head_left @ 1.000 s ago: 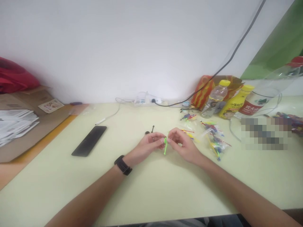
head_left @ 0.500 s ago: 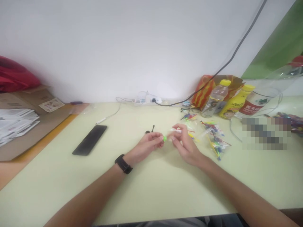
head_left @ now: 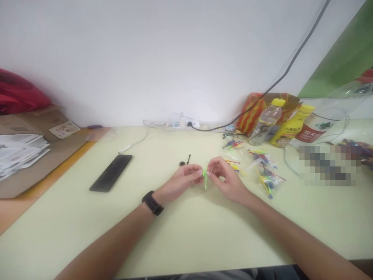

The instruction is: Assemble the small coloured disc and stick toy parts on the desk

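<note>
A small bright green plastic piece (head_left: 205, 179) with a thin stem hanging down sits between my two hands, above the table. My left hand (head_left: 186, 178), with a black watch at the wrist, is closed and pinches it at its upper end. From the other side my right hand (head_left: 225, 177) is closed too, thumb and finger tips on the same piece. Just beyond the left hand lie a black round piece (head_left: 182, 163) and a short black stick with an arrow-like tip (head_left: 189, 158). Yellow and red plastic pieces (head_left: 234, 166) lie behind the right hand.
Clear bags of coloured pieces (head_left: 266, 179) lie to the right, before bottles (head_left: 287, 126) and a striped bag (head_left: 247, 112). A phone (head_left: 110, 173) lies left. A power strip (head_left: 182, 124) is at the wall. Papers (head_left: 21, 155) and a cardboard box (head_left: 37, 120) stand far left.
My right hand has moved in to the left and closed on the green piece. The green stem now shows hanging down. My left hand has hardly moved.
</note>
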### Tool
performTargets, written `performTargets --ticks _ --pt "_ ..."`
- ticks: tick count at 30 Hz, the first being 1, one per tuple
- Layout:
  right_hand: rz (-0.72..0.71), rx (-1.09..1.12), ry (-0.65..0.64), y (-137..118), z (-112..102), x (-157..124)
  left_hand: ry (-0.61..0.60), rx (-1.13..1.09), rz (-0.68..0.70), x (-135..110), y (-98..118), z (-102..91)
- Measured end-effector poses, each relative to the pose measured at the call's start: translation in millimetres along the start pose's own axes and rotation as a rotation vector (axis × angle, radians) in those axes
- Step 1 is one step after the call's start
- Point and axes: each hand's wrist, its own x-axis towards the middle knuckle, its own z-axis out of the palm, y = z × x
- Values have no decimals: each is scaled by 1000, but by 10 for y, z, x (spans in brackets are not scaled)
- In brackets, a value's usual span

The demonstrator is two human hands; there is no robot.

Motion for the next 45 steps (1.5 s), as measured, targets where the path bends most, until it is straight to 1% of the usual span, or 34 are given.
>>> performTargets --ticks 3,7,9,10,11,12,14,15,16,17,19,21,22,24,27,29,32,37,39,40,41,43,44,45 --pt "-20 -18 45 -8 -8 -5 -2 -17 1 -2 5 1" --pt "-37 -53 146 14 -2 0 17 -31 3 -4 9 -2" --pt "12 -7 198 19 -10 11 18 -41 5 1 2 -7" --pt "58 61 225 12 -25 18 19 -40 7 5 -3 -11" --pt "124 161 221 -2 -49 25 21 -33 8 9 -9 -15" --pt "202 286 180 -24 -81 32 25 -23 9 13 -14 -18" --pt "348 542 25 -80 -156 45 37 0 10 18 -24 -24" --pt "394 631 -53 -108 -188 49 45 8 12 20 -27 -26" --pt "411 680 -98 -131 -210 53 50 14 12 21 -29 -27" --pt "404 690 -98 -144 -218 56 54 17 12 20 -29 -27" --pt "356 611 -15 -135 -191 62 53 17 9 18 -27 -23" --pt "291 445 77 -85 -123 66 47 11 7 13 -20 -17" --pt "257 358 106 -54 -85 67 42 5 8 11 -16 -13" --pt "198 231 113 2 -21 65 25 -4 15 6 -7 -3" --pt "159 184 58 32 16 59 5 -3 12 0 3 13" --pt "147 180 53 24 5 56 10 -5 4 0 4 21" --pt "112 136 94 6 -26 47 17 -18 6 5 -4 18" --pt "32 -54 216 -7 -7 -11 20 -34 18 19 -12 -5" --pt "-10 -60 265 -22 9 -33 21 -28 22 23 -12 -11" --pt "5 -35 245 -33 8 -38 22 -24 26 25 -13 -13" --pt "52 10 190 -45 1 -39 23 -17 29 26 -15 -14" --pt "187 137 39 -70 -29 -29 30 -7 32 27 -21 -16" --pt "238 199 -14 -78 -47 -19 33 -5 32 28 -25 -16" --pt "261 245 -32 -82 -63 -8 34 -4 33 28 -27 -16"
